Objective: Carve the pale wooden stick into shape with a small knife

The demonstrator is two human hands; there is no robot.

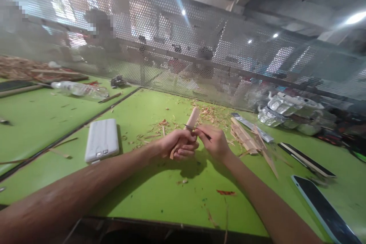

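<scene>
My left hand (181, 145) is wrapped round a flat strip of pale wood (193, 117), which slants up and away from me. A short end of the strip sticks out below the fingers. My right hand (213, 139) grips a small carving knife (190, 127), its thin dark blade lying across the wood just above my left hand. Most of the knife's handle is hidden in the right fingers. The two hands are close together over the green table (160, 194). Curled wood shavings (210, 115) are scattered behind them.
A white power bank (102, 140) lies left, beyond it a plastic bottle (81, 90). At right are wood pieces (246, 137), a steel ruler (253, 126), a black-and-pale strip (307, 159) and a phone (323, 207). A perforated screen (171, 51) closes the back, with people beyond.
</scene>
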